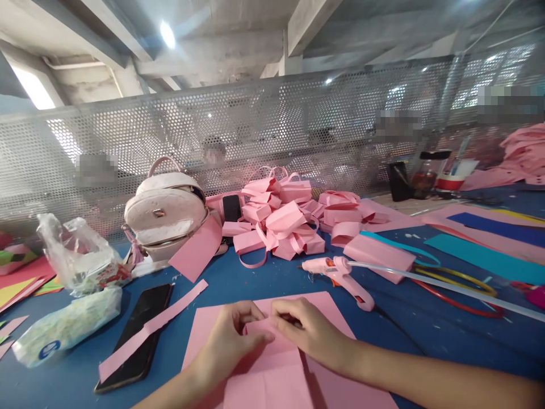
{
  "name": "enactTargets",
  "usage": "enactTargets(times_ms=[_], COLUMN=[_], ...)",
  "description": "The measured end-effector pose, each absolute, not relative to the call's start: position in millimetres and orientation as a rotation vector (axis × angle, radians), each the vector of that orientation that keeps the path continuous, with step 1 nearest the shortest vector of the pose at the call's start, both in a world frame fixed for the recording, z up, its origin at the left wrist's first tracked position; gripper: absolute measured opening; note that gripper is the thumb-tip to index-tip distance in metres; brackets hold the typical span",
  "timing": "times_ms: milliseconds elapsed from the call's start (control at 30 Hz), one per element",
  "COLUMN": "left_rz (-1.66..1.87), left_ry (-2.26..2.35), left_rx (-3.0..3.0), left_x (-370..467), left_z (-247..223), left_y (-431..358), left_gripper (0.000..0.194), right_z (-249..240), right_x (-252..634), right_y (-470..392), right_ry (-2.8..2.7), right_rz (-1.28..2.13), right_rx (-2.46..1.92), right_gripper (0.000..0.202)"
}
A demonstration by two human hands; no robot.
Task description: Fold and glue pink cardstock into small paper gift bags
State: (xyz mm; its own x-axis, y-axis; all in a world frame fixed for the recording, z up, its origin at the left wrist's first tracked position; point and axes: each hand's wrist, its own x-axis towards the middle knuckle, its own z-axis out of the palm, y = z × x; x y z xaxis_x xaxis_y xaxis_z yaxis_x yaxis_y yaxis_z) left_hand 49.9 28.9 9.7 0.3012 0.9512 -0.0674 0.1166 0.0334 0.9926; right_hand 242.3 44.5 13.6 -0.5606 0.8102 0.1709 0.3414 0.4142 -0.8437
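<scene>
The left hand [227,343] and right hand [310,329] meet at the far end of a folded, box-like piece of pink paper [266,383], thumbs and fingertips pinching its edge. The piece lies over a flat pink paper sheet [353,392] on a blue tabletop [238,284]. Beyond the right hand rests a pale-pink plastic glue gun [336,272]; left, a black rectangular phone [140,358] lies under a narrow pink paper strip [128,347].

Folded pink paper [264,382], plain and creased across its width, lies between a worker's left hand [233,336] and right hand [303,326], far end pinched in both, the wider body running back between the wrists.
</scene>
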Motion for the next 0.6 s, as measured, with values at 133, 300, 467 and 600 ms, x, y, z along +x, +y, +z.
enactTargets(times_ms=[133,300,467,600], left_rz=[0.930,0.958,0.926,0.908], left_ry=[1.047,0.813,0.986,1.022], left_rx=[1.367,1.214,1.289,1.354], left_x=[55,43,33,32], left_z=[15,20,14,14], left_y=[22,22,25,23], left_gripper=[0.028,0.052,0.042,0.051], right_z=[15,17,21,23], right_x=[243,250,253,251], right_y=[41,42,46,44], right_ry=[-2.095,-1.947,-1.879,-1.917], right_rz=[1.046,0.967,1.008,0.991], right_rx=[-0.898,-0.918,-0.974,-0.974], right_gripper=[0.039,0.040,0.039,0.010])
